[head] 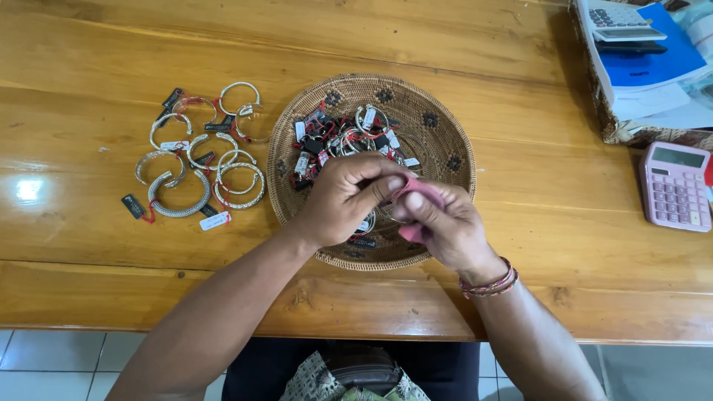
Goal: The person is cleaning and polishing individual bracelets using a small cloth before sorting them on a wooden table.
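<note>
Hovering over a woven basket [438,126] of tagged bracelets [342,137], both hands meet. The right hand [445,223] and left hand [345,197] pinch a pink cloth [416,194] together. More silver bracelets [200,160] lie on the counter [111,230].

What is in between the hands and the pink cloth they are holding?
Nothing visible. The left hand and right hand meet over the woven basket, and the fingers pinch the pink cloth directly. Whatever the cloth is wrapped around is hidden. The tagged bracelets lie apart on the wooden table.
</note>
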